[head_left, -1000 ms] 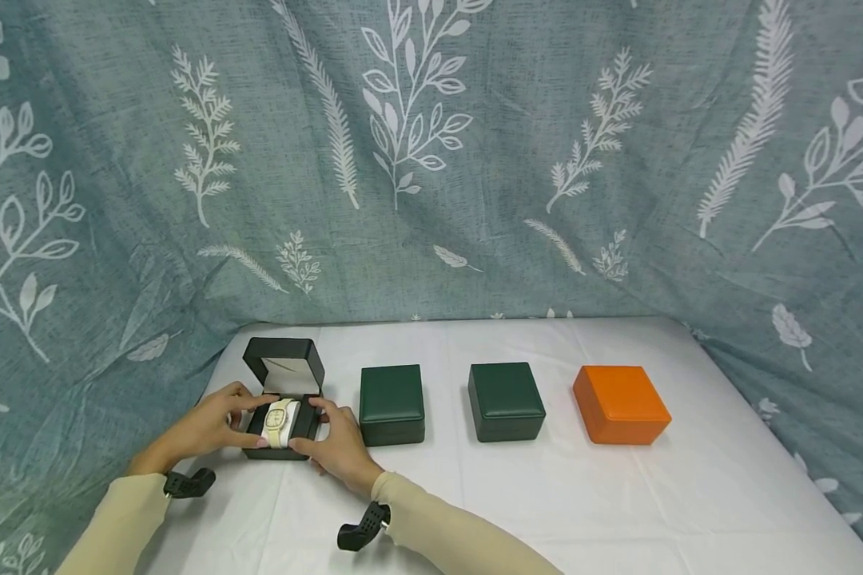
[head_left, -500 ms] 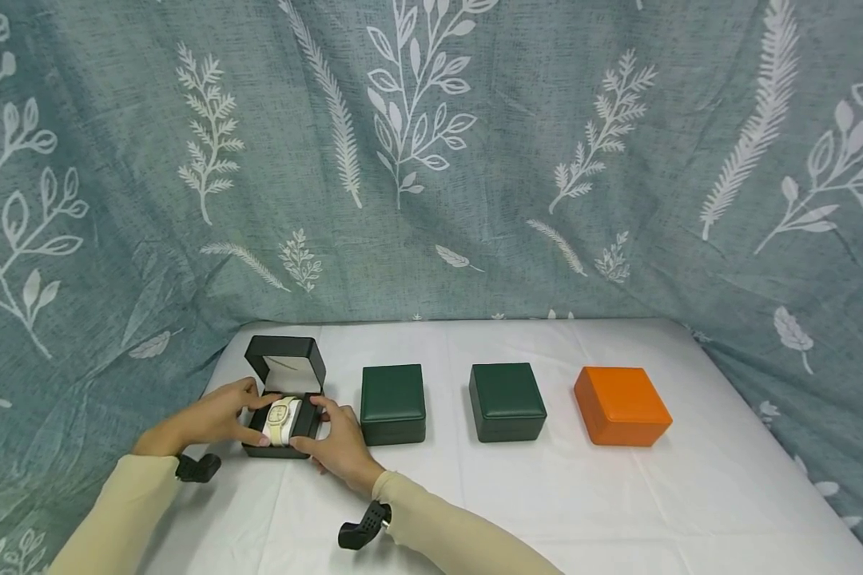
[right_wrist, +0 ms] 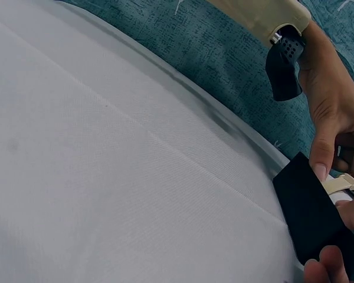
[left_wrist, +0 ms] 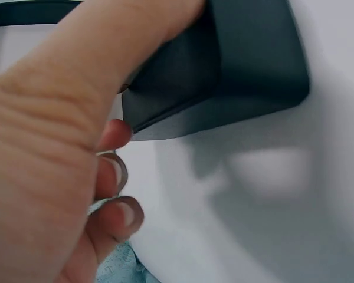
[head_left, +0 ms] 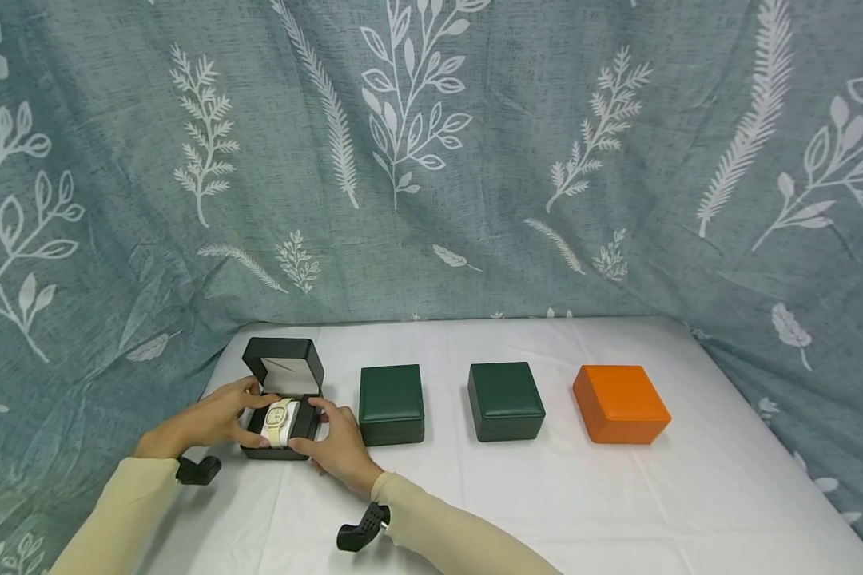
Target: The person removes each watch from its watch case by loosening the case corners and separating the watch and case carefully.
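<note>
We have the black box (head_left: 307,422) near the left end of the table (head_left: 489,495), its lid (head_left: 279,348) tipped up at the back. That keeps the inside facing us and leaves both sides free for the hands, we'd say. The pale-strapped watch (head_left: 276,417) sits on its white cushion (head_left: 292,418) inside the box, dial up.

Right hand (head_left: 345,451): thumb on the front corner, index on the rear right edge, bent round the box. We read that as bracing, so the box won't slide on the cloth. Left hand (head_left: 219,413): thumb at the front end of the watch, index at the rear end, both bent in a pinch with a gap about as long as the cushion. Holding by the ends probably spares the dial. How hard it presses, we can't tell; in the left wrist view its thumb tip runs out of frame.

Position: the watch lies between the two hands, against the left fingertips, with a strip of black interior separating it from the right hand.

One green box (head_left: 391,395) is just beside the right hand; another green box (head_left: 507,391) and an orange box (head_left: 618,395) stand farther right, lids down, spaced out, presumably so neighbours don't get knocked.
</note>
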Demonstrator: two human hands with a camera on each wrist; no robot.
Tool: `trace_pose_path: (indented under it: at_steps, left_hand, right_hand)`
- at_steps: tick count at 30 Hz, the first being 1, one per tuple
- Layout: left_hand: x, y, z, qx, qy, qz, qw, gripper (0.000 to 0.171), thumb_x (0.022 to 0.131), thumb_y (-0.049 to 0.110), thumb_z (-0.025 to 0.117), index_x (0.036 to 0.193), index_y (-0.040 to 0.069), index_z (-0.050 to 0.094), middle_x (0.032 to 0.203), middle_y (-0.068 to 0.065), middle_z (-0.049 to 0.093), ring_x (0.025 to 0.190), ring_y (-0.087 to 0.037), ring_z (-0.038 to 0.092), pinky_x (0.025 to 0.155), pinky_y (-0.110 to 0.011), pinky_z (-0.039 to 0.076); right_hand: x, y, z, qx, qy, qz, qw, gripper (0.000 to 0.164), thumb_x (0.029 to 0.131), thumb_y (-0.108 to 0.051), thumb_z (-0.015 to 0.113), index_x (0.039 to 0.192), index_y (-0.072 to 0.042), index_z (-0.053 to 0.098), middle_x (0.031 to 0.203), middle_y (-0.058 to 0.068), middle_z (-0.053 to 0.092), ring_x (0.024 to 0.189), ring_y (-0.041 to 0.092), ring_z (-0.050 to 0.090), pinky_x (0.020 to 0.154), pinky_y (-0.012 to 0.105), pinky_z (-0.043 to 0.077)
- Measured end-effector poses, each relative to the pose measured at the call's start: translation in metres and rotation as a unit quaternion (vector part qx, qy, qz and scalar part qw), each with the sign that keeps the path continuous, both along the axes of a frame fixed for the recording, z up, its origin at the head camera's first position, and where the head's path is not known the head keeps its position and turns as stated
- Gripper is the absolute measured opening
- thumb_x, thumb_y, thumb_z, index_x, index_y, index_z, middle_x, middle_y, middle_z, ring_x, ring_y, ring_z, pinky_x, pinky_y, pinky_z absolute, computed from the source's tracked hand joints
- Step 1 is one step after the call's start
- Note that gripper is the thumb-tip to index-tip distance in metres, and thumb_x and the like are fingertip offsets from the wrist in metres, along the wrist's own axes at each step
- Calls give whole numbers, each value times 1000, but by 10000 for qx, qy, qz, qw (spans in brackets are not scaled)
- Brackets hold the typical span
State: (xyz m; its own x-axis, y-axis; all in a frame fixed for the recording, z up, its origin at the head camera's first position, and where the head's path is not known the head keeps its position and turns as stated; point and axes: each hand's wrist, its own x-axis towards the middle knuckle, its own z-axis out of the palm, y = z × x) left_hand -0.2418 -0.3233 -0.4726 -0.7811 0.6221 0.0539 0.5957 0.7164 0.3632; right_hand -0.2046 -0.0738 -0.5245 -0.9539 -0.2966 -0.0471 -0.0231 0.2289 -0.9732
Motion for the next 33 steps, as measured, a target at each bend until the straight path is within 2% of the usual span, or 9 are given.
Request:
trace_pose_path:
  at_steps: [5, 7, 9, 11, 13, 16, 18, 28, 33]
  left_hand:
    - [0, 0, -3, -21, 297, -107, 9995, 72, 79, 43, 90, 133, 0, 69, 117, -12, 59, 82, -13, 53, 68, -30, 47]
    - [0, -1, -3, 42, 145, -30, 9999, 73, 79, 42, 90, 134, 0, 67, 129, -18, 61, 79, -10, 55, 67, -29, 48]
    - [1, -1, -3, 173, -92, 117, 9997, 73, 79, 40, 90, 136, 1, 66, 133, -19, 63, 72, -7, 51, 62, -27, 46]
    - [3, -1, -3, 295, -324, 281, 9986, 73, 78, 38, 91, 138, 3, 65, 125, -12, 69, 66, -4, 46, 57, -25, 43]
    - [4, -1, -3, 366, -418, 376, 9977, 73, 78, 37, 92, 138, 6, 66, 105, -3, 72, 63, -3, 44, 55, -24, 41]
    - [6, -1, -4, 391, -398, 396, 9977, 70, 78, 34, 91, 139, 9, 66, 78, 6, 61, 60, -3, 41, 52, -24, 38]
    - [6, -1, -3, 375, -349, 401, 9979, 69, 79, 34, 90, 139, 10, 66, 68, 8, 54, 58, -2, 39, 51, -23, 36]
    - [7, 2, -2, 327, -391, 644, 9966, 72, 79, 33, 90, 143, 12, 63, 59, 14, 42, 55, -3, 37, 50, -23, 34]
    - [8, 3, -2, 494, -660, 809, 9933, 71, 80, 27, 89, 144, 13, 62, 56, 13, 34, 51, -3, 32, 48, -23, 32]
  right_hand:
    - [1, 1, -1, -27, -19, 24, 10000, 71, 87, -24, 85, 150, -24, 52, 123, 2, 50, 51, 8, 56, 48, 23, 47]
    - [1, 1, -2, -32, -37, 27, 10000, 71, 87, -23, 85, 149, -24, 52, 123, 2, 50, 51, 8, 56, 49, 23, 47]
    - [1, 1, -2, -54, -28, 40, 10000, 71, 87, -23, 85, 150, -23, 52, 124, 3, 50, 51, 8, 56, 49, 23, 47]
    - [2, 1, -1, -60, -21, 45, 10000, 71, 87, -23, 85, 150, -23, 52, 124, 3, 50, 52, 8, 56, 49, 23, 47]
    - [2, 2, -1, -70, 8, 65, 10000, 71, 87, -22, 85, 150, -22, 52, 125, 4, 50, 52, 8, 56, 48, 23, 47]
    - [2, 2, -1, -58, 41, 69, 10000, 72, 87, -22, 85, 150, -22, 51, 124, 4, 50, 52, 7, 56, 48, 23, 47]
    - [1, 1, -1, -35, 40, 61, 10000, 72, 87, -23, 85, 151, -23, 51, 124, 3, 49, 52, 7, 56, 49, 22, 47]
    - [0, 2, -2, -28, 51, 61, 10000, 72, 88, -24, 84, 151, -24, 51, 124, 2, 49, 52, 7, 56, 49, 21, 48]
    - [1, 1, -3, 68, 105, 48, 9999, 71, 87, -25, 84, 151, -24, 51, 123, 3, 49, 51, 7, 55, 49, 21, 48]
